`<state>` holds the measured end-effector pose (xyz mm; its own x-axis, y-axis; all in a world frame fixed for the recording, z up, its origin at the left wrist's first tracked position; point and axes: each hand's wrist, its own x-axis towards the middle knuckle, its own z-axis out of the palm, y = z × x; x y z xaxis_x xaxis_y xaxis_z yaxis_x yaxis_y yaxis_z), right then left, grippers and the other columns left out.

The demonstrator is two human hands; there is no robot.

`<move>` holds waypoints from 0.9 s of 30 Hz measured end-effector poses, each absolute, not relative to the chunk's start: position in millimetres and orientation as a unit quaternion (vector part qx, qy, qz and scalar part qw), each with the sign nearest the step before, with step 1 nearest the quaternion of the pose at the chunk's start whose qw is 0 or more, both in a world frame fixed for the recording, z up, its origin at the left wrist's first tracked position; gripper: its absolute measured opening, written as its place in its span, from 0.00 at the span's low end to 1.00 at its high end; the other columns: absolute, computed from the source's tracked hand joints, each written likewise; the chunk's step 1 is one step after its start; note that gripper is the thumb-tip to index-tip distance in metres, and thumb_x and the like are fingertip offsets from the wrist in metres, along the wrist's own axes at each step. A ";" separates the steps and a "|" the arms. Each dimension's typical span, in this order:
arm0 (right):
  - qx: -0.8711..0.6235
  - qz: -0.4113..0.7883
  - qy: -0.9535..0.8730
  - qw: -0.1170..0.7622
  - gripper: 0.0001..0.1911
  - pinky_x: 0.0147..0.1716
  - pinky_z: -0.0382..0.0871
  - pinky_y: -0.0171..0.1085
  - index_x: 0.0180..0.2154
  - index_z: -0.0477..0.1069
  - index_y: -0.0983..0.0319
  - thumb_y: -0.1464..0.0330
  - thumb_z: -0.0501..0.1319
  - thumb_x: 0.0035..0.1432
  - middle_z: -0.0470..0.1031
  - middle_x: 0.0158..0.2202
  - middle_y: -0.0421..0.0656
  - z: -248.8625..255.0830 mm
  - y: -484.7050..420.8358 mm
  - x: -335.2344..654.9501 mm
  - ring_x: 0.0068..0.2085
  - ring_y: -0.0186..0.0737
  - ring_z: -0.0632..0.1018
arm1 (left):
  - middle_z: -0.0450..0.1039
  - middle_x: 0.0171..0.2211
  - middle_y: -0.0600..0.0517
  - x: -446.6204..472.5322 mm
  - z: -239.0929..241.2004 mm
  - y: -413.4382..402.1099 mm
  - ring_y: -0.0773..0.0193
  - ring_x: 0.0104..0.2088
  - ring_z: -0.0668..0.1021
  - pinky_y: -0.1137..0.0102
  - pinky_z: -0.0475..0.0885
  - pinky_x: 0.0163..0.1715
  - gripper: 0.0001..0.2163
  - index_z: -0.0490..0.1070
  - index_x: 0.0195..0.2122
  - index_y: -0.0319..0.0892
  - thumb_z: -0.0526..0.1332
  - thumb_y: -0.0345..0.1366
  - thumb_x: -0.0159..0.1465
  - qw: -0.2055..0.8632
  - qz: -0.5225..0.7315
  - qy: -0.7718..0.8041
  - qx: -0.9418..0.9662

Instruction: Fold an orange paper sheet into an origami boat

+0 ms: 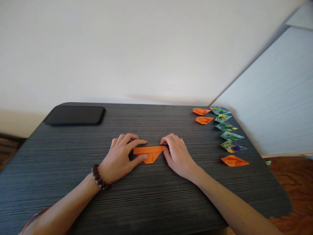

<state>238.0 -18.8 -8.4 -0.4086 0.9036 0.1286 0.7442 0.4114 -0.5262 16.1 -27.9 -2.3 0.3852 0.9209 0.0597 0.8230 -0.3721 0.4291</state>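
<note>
A partly folded orange paper (149, 152) lies flat in the middle of the dark striped table (146, 202). My left hand (121, 156), with a bead bracelet at the wrist, pinches the paper's left end between thumb and fingers. At the paper's right end, my right hand (176, 154) presses down with its fingers curled together. Both hands rest on the table.
A black phone (74, 115) lies at the table's far left corner. Along the right edge sit several folded paper pieces: orange ones (204, 120) (234, 161) and patterned green-blue ones (228, 134). A pale wall stands behind, and a light panel leans at right.
</note>
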 end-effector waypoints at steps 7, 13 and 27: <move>-0.486 0.160 -0.836 0.200 0.11 0.42 0.60 0.43 0.45 0.64 0.61 0.66 0.53 0.60 0.66 0.45 0.47 -8.9 -22.9 231.2 0.44 0.45 0.68 | 0.69 0.44 0.52 24.0 -5.5 -32.6 0.56 0.46 0.67 0.60 0.60 0.45 0.15 0.70 0.43 0.50 0.61 0.48 0.57 0.179 0.182 0.523 0.814; -0.429 0.220 -0.848 0.220 0.06 0.41 0.60 0.41 0.39 0.66 0.60 0.66 0.55 0.60 0.70 0.41 0.43 -7.3 -23.4 228.4 0.42 0.41 0.69 | 0.73 0.40 0.54 23.8 1.0 -31.6 0.59 0.43 0.71 0.61 0.61 0.46 0.13 0.68 0.41 0.47 0.62 0.43 0.56 0.251 0.212 0.523 0.787; -0.445 0.285 -0.807 0.263 0.04 0.33 0.60 0.36 0.31 0.69 0.61 0.69 0.57 0.56 0.75 0.28 0.38 -0.4 -28.3 220.9 0.30 0.34 0.72 | 0.77 0.30 0.54 32.5 7.3 -36.3 0.61 0.34 0.75 0.62 0.66 0.44 0.07 0.76 0.29 0.45 0.59 0.37 0.56 0.282 0.237 0.558 0.743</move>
<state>220.9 -28.3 -0.4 -0.4654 0.8685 0.1705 0.5687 0.4411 -0.6943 32.5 -36.3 7.3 0.2637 0.9639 0.0375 0.6957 -0.2169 0.6848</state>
